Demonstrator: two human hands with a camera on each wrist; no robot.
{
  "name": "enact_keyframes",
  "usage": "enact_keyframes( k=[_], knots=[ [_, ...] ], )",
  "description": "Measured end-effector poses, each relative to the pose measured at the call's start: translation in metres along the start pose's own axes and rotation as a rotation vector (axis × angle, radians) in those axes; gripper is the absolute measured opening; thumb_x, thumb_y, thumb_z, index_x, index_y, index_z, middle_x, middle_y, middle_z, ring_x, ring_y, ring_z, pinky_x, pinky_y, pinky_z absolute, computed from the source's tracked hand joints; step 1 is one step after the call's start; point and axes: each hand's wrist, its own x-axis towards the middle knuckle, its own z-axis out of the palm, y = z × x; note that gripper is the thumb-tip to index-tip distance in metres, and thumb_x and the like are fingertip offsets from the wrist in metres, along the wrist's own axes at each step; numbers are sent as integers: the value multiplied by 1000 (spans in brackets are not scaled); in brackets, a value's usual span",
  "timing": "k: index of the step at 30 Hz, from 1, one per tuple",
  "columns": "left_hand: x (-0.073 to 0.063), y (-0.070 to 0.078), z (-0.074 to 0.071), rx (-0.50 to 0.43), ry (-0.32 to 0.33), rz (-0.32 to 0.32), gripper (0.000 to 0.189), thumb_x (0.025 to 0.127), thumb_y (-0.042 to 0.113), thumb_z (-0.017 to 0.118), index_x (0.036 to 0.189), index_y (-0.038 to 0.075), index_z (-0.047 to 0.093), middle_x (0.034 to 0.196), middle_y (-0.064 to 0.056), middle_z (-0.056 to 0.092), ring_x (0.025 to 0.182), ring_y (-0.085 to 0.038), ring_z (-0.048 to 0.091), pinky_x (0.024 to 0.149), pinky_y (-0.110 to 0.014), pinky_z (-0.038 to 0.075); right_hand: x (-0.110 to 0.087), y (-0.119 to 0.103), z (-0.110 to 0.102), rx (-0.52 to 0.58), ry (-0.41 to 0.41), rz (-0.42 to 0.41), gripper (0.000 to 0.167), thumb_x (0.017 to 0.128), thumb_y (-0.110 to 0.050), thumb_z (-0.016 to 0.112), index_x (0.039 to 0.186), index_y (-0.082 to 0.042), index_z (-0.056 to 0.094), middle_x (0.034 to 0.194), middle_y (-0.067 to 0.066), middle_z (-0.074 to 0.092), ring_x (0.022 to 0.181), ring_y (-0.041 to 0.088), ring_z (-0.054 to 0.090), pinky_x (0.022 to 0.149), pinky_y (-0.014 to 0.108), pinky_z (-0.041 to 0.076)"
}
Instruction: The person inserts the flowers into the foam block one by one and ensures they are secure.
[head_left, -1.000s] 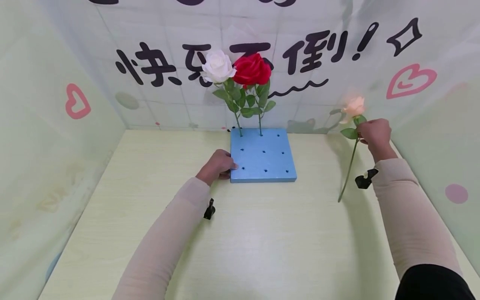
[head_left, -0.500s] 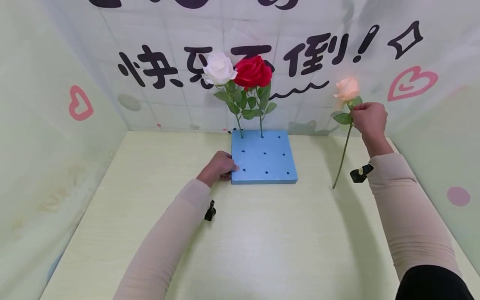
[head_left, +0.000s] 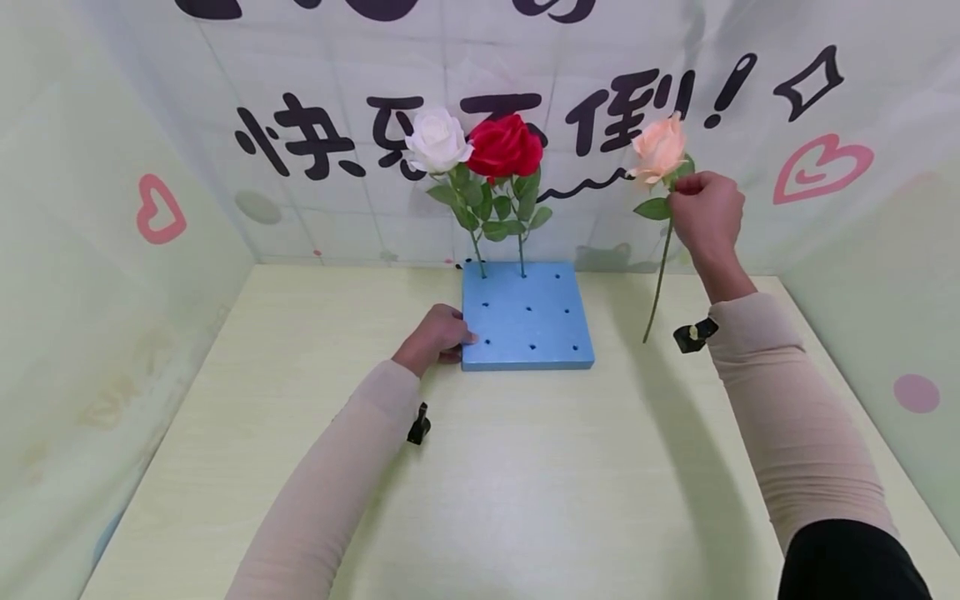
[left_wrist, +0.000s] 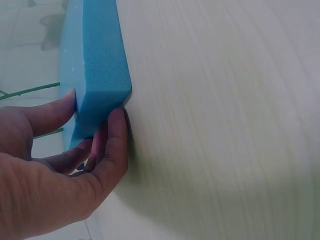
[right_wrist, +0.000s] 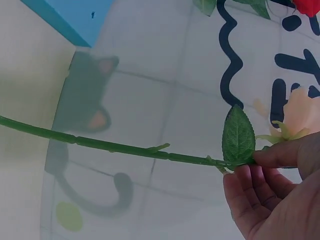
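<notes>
A blue foam block (head_left: 517, 325) with several holes lies flat on the table. A white rose (head_left: 438, 142) and a red rose (head_left: 506, 147) stand in two holes of its back row. My left hand (head_left: 437, 333) grips the block's left edge, thumb on top and fingers along the side, as the left wrist view also shows. To the right of the block, my right hand (head_left: 708, 212) pinches a peach rose (head_left: 660, 150) by its stem just under the bloom. In the right wrist view its bare green stem (right_wrist: 120, 147) hangs free of the block.
The pale wooden table (head_left: 525, 483) runs up to a printed cloth backdrop (head_left: 315, 217) behind the block. Cloth walls also stand at the left and right sides. A small black device (head_left: 695, 335) sits at the right wrist.
My right hand has carried the peach rose leftward and up, closer to the block. The left hand stays at the block's edge, and the two standing roses keep their places.
</notes>
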Motion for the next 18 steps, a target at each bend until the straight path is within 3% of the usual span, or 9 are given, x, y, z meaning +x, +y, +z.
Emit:
enact_keyframes(
  k=[18],
  knots=[
    [1, -4, -1, -47, -22, 30, 62, 92, 8, 64, 148, 2, 36, 121, -15, 56, 93, -23, 59, 81, -36, 57, -12, -51, 36, 120, 40, -92, 27, 93, -17, 59, 117, -8, 68, 99, 1, 64, 83, 9, 57, 69, 19, 49]
  ],
)
